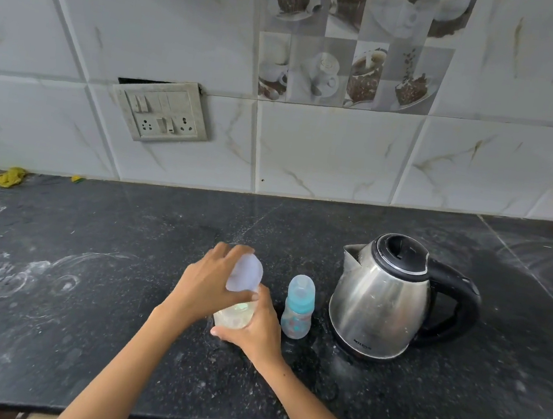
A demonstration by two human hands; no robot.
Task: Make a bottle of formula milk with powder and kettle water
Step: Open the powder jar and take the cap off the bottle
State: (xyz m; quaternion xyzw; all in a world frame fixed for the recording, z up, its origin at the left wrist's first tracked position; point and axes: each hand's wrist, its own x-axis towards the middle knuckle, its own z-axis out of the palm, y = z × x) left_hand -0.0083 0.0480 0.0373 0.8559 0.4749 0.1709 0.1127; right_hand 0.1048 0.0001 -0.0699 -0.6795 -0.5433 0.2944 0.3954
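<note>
The left hand (206, 287) grips a pale lid (245, 273), lifted and tilted above a clear container (233, 314) that the right hand (256, 331) clasps on the speckled black surface (86, 291). The baby bottle (297, 306) stands at 3 o'clock just beside the container, and the steel kettle (382, 297) is beyond it; the kettle's brand mark is unreadable.

Black counter (86, 291): kettle (382, 300), bottle (297, 306), container (233, 314).

Bottle (297, 306) left of kettle (386, 296)
</note>
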